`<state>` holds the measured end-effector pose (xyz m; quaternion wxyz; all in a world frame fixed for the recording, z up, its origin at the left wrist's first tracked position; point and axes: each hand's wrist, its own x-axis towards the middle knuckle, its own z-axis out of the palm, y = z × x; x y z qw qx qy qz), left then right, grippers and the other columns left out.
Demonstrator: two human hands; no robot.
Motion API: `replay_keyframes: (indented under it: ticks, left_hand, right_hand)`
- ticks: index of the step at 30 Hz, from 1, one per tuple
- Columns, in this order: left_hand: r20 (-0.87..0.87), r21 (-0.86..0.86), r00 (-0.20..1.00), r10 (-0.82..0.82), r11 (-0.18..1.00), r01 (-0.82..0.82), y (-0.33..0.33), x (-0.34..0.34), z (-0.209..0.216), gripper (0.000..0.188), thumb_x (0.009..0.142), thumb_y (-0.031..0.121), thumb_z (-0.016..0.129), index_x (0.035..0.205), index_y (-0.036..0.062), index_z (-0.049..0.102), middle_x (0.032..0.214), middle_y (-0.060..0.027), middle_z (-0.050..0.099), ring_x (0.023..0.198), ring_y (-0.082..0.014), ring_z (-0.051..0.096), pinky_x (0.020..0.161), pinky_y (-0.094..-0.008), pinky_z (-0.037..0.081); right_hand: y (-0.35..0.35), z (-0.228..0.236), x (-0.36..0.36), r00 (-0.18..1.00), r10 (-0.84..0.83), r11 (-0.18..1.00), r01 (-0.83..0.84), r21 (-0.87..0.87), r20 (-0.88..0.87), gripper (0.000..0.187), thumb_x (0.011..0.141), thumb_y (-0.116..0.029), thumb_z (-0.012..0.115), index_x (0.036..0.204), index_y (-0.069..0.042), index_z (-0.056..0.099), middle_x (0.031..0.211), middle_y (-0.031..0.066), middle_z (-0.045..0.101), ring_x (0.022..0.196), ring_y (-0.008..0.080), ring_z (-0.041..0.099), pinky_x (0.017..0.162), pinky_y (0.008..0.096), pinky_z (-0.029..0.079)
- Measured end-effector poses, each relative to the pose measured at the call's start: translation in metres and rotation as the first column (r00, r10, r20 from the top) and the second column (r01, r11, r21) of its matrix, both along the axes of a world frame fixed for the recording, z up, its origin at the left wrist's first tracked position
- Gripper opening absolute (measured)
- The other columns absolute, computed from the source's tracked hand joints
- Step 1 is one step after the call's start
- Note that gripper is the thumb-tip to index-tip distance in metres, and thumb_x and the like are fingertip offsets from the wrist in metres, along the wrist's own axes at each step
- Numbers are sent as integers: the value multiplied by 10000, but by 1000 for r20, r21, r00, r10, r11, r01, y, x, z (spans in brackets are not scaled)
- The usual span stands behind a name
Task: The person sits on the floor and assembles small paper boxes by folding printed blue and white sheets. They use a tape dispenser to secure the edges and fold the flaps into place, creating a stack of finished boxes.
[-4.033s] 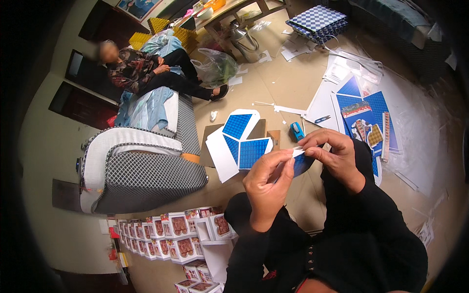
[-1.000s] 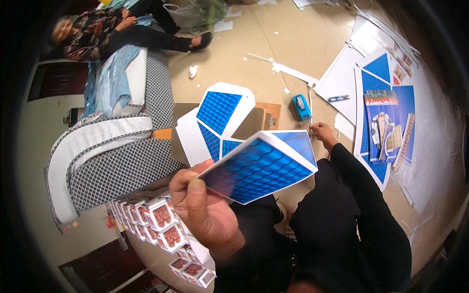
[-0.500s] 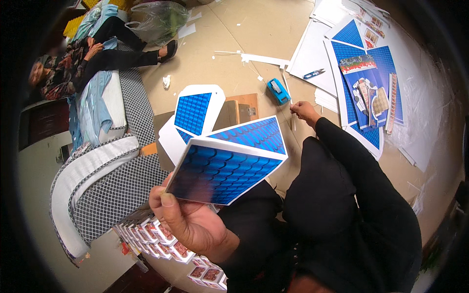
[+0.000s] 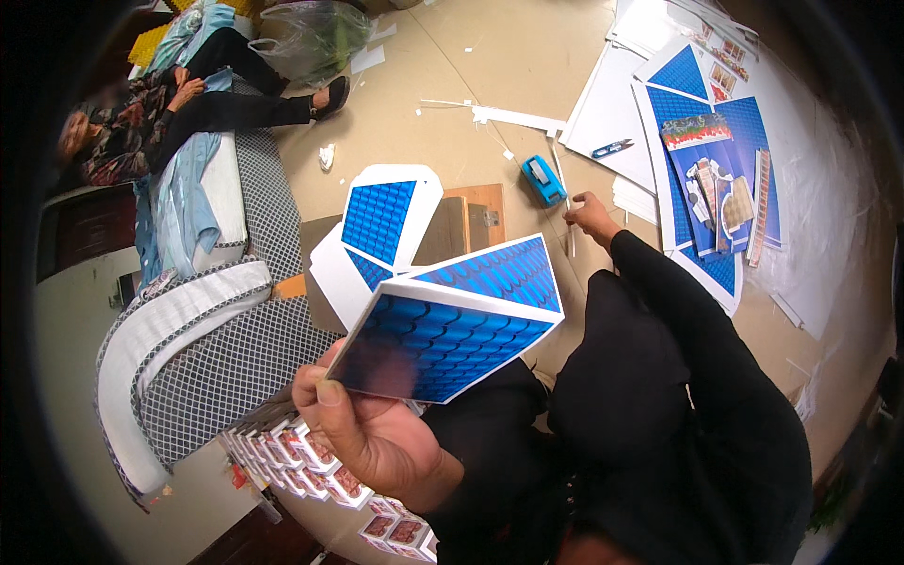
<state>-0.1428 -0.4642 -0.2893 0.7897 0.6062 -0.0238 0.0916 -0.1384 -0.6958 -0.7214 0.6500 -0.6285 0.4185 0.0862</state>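
My left hand grips a folded foam-board roof piece at its lower left corner, thumb on the near side. Blue tile print covers its two visible panels, which meet at a white edge. Over on the right, my right hand has its fingers pinched round a thin white strip on the floor; whether it lifts the strip I cannot tell. Just beyond those fingertips lies a small boxy blue tool with a grey top. Another blue-tiled board piece rests behind the held one, on a brown box.
On the right, printed blue sheets and small cutouts lie over white boards, with a blue-handled cutter beside them. Stacked printed boxes stand at lower left. A person sits on a patterned sofa. Paper scraps dot the floor.
The whole view has shifted slightly, moving things a little right and down. Both hands keep their hold, and the roof piece stays at nearly the same tilt.
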Motion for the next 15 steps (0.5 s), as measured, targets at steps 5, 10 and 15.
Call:
replay_keyframes:
  ticks: [5,10,15]
  left_hand:
    - [-16,-10,1000,-4,1000,4,-5,1,1,182,953,149,545,1076,20,509,1079,-217,606,1026,-265,612,946,-423,503]
    - [-18,-10,1000,-12,1000,12,-9,0,3,177,953,144,540,1069,17,502,1077,-220,602,1026,-266,611,931,-423,515]
    - [-29,-25,1000,7,1000,-8,-6,-3,0,170,945,112,531,1066,-4,503,1058,-237,613,1012,-275,623,918,-423,522]
  right_hand:
    - [-5,-3,7,989,-6,999,-2,55,150,202,797,-108,697,910,50,640,802,98,662,692,168,635,631,313,504]
    - [-2,-14,15,969,-130,982,97,159,210,179,831,-154,722,846,7,644,710,50,613,583,116,543,521,269,429]
    - [2,-4,14,980,-187,960,167,226,72,166,819,-186,722,816,-31,663,675,18,570,556,116,490,499,274,376]
